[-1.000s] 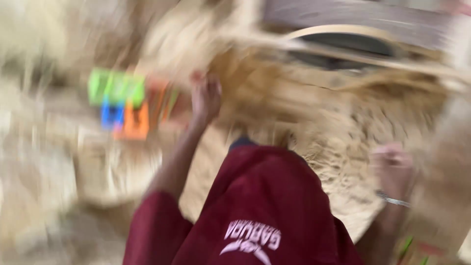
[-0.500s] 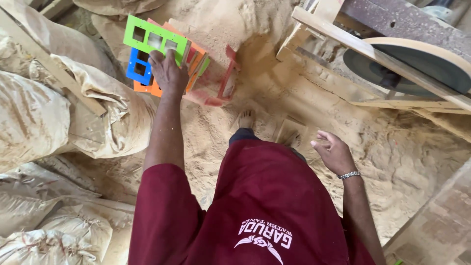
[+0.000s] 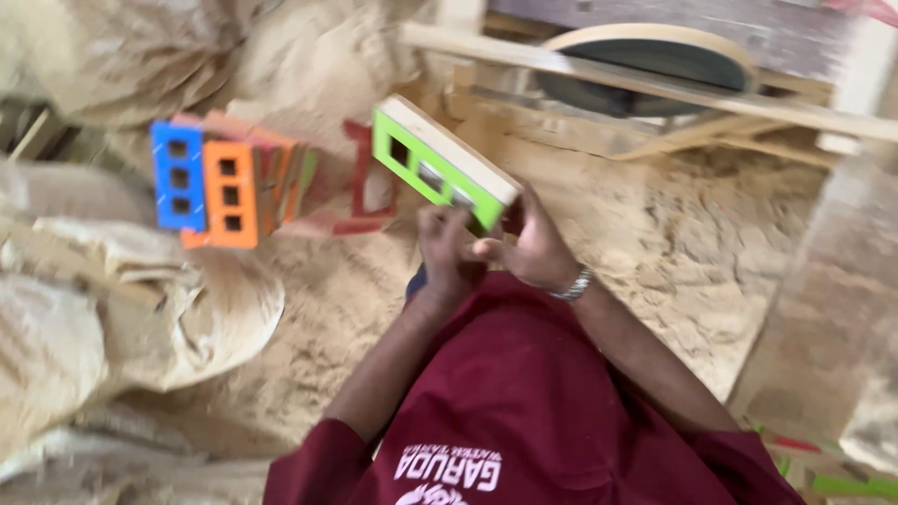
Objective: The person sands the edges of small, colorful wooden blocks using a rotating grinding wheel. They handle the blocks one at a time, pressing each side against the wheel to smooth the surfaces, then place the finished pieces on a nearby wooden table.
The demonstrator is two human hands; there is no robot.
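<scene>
Green-faced wooden block (image 3: 440, 165) with three square cutouts, lifted clear of the sawdust floor (image 3: 655, 243), tilted so the painted side faces left. Pinched at its lower end by both hands: left hand (image 3: 447, 248) and right hand (image 3: 531, 245), fingers closed around it, probably for a closer look. Off to the left, leaning in a row: one blue piece (image 3: 178, 176), one orange piece (image 3: 230, 193), one red piece (image 3: 360, 182), more too blurred to count. Sacks (image 3: 122, 318) alongside.
</scene>
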